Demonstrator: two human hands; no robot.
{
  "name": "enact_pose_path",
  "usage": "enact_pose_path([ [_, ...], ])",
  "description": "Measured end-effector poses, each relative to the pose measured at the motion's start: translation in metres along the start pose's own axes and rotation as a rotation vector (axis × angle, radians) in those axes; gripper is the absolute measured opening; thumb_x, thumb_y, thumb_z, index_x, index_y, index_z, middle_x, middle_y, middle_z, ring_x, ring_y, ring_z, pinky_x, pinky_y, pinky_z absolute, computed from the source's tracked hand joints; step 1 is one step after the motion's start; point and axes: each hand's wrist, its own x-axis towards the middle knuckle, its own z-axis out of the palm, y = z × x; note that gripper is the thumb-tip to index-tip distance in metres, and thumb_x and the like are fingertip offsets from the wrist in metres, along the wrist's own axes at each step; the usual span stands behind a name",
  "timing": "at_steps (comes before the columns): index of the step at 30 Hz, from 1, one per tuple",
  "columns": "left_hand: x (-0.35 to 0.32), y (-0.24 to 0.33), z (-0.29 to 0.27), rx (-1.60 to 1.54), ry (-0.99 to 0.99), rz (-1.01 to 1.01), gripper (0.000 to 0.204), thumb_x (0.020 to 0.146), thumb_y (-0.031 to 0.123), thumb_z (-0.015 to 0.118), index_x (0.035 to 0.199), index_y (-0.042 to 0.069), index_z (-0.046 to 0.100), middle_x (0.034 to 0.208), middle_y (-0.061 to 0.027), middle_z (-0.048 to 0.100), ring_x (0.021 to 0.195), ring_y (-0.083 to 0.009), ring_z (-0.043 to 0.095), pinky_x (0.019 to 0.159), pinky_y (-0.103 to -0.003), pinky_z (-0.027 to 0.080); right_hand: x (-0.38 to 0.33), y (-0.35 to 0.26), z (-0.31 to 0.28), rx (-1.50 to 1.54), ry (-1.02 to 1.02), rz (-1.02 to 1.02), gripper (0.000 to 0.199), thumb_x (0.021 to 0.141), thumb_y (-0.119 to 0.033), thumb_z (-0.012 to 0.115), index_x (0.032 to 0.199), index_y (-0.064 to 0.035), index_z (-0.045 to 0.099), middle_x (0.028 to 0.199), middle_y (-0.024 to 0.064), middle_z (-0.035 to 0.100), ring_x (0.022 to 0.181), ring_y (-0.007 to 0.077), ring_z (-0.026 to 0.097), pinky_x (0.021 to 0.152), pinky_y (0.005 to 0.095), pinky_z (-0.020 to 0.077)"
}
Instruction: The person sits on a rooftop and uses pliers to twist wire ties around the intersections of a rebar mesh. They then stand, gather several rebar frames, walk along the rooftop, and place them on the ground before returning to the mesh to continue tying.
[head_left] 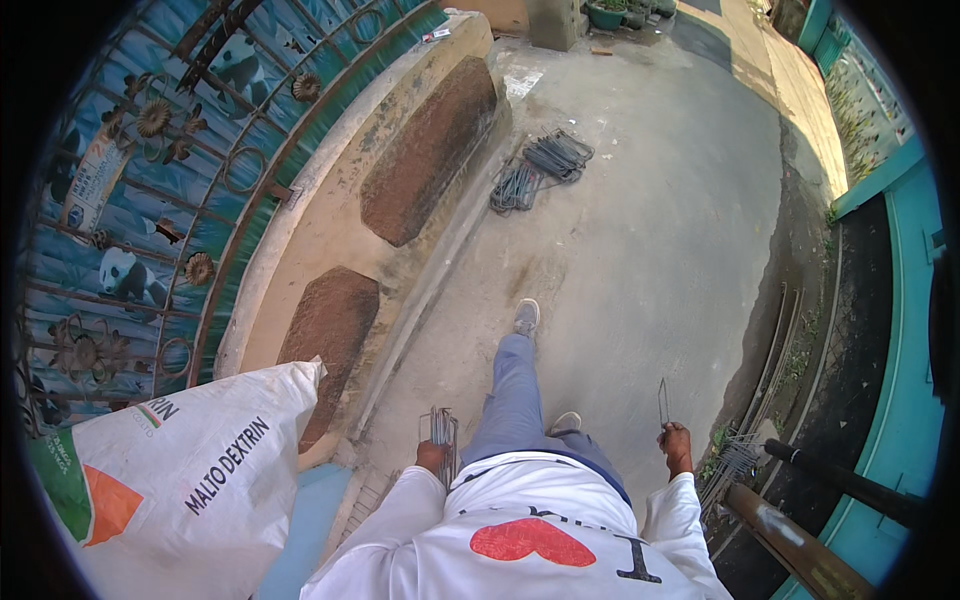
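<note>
My left hand [433,457] is closed around a bundle of bent steel rebar stirrups [441,427], low by my left side. In my right hand [677,446], held out to the right, a single thin bent steel stirrup [661,402] points up and away from the fingers. Farther ahead, two heaps of similar rectangular stirrups lie on the ground, a darker heap [558,155] and a looser heap [515,187] touching it. My legs are in a stride, one shoe [527,317] ahead of the other.
A low wall [275,250] with brown panels and a metal fence [215,150] runs along the left. A white printed sack [190,480] stands near left. Concrete pavement [640,270] stretches ahead. At right are more bent rods [737,458], rusty pipes [790,540] and a turquoise gate [900,400].
</note>
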Motion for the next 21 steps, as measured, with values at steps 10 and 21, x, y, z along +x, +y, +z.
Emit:
enact_pose_path([
  [10,0.196,0.221,0.002,0.066,0.000,0.148,0.039,0.081,0.030,0.082,0.089,-0.006,0.071,0.078,-0.0202,0.072,0.071,-0.0295,0.071,0.067,-0.041,0.055,0.023,-0.027,0.052,-0.015,-0.017,0.354,0.029,0.098,-0.016,0.048,0.109,0.0068,0.061,0.063,0.0124,0.061,0.043,0.0196,0.051,0.039,0.0332,0.0383],
  [21,0.291,0.602,-0.047,0.129,-0.081,0.396,0.037,0.081,0.017,0.082,0.100,-0.010,0.065,0.073,-0.0168,0.070,0.058,-0.0218,0.068,0.058,-0.036,0.054,0.078,-0.190,0.117,0.039,0.063,0.384,0.027,0.097,-0.014,0.048,0.108,0.0068,0.061,0.063,0.0126,0.061,0.041,0.0191,0.051,0.039,0.0325,0.0397],
])
